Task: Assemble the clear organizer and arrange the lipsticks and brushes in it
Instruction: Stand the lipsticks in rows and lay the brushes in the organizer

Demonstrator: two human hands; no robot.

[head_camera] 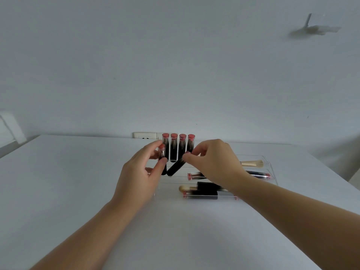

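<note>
A clear organizer (269, 162) lies on the white table (58, 182). Several black lipsticks with pink tops (178, 147) stand upright in a row at its back left. My left hand (140, 174) pinches another upright lipstick (162, 152) in front of that row. My right hand (212, 162) pinches the upper end of a tilted black lipstick (175, 168) just to the right. A cream-bristled brush (252, 163) and more lipsticks (259, 174) lie flat in the tray sections at the right; a second brush (185, 188) and a lipstick (200, 195) lie in the front section.
A white wall socket (145, 135) sits behind the upright row at the table's back edge. The wall rises right behind the table. A white ledge (9, 127) shows at the far left.
</note>
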